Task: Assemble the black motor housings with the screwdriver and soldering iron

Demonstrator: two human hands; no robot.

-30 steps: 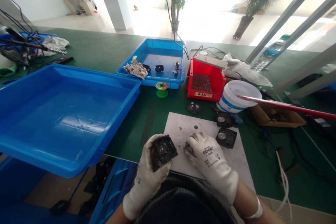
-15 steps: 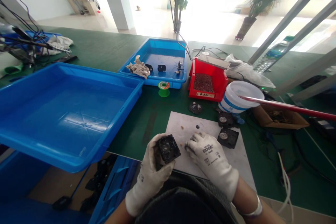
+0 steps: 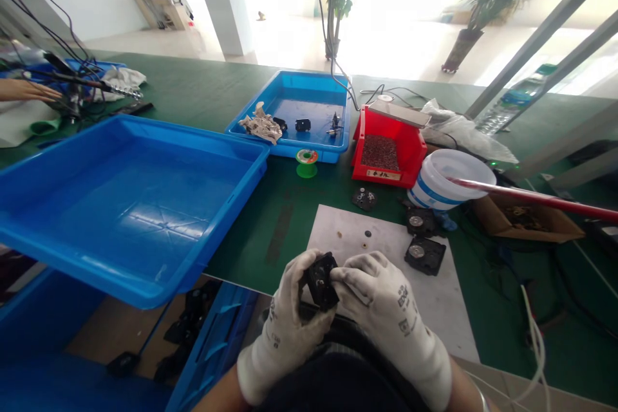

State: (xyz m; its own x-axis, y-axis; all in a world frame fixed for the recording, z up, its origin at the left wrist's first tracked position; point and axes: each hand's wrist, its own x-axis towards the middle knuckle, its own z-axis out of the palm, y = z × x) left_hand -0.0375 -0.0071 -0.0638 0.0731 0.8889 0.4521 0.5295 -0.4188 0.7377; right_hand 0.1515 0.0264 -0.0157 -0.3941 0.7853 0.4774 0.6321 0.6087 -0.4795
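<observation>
Blue plastic starts our row: a large tray (image 3: 135, 206) on our left, then a smaller tray (image 3: 290, 77) holding a crumpled rag (image 3: 261, 127) and small black parts (image 3: 302, 124). Over a white sheet (image 3: 381, 225) at the bench edge, our white-gloved left hand (image 3: 282, 325) and right hand (image 3: 386, 309) curl closed on both sides of a black square housing (image 3: 321, 281), fingers gripping it. Beyond stand a red parts bin (image 3: 379, 174) full of dark granules, a white bucket (image 3: 427, 193), and a cardboard box (image 3: 502, 228) of small parts.
</observation>
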